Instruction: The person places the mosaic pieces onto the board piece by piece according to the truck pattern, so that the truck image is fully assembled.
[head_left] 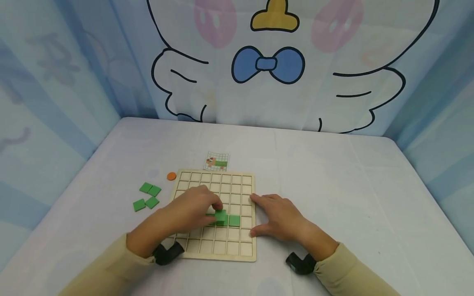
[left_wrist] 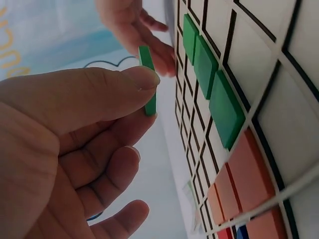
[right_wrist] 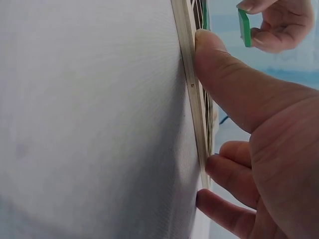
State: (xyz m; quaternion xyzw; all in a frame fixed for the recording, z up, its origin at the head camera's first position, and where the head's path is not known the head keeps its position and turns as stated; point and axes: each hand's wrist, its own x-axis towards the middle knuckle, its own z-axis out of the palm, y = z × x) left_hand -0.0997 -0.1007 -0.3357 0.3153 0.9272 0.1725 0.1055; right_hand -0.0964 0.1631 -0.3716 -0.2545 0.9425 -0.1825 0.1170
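Between thumb and index finger, the left hand [head_left: 190, 209] pinches a green square tile [left_wrist: 148, 79], held above the wooden grid board [head_left: 254, 246]. In the left wrist view a row of three green tiles [left_wrist: 227, 109] lies in the board's cells, beside pink-orange tiles [left_wrist: 251, 164]. One green tile [head_left: 234, 220] shows to the right of the pinched one in the head view. My right hand [head_left: 283, 218] touches the board's right edge with thumb and fingertips, its fingers spread and lightly bent; the right wrist view shows the thumb on the rim [right_wrist: 192, 84].
Several loose green tiles [head_left: 152, 202] lie left of the board, with an orange disc [head_left: 171, 176] near its upper left corner. A small picture card [head_left: 217, 161] lies behind the board. A printed curtain [head_left: 266, 98] hangs behind the white table [head_left: 333, 185].
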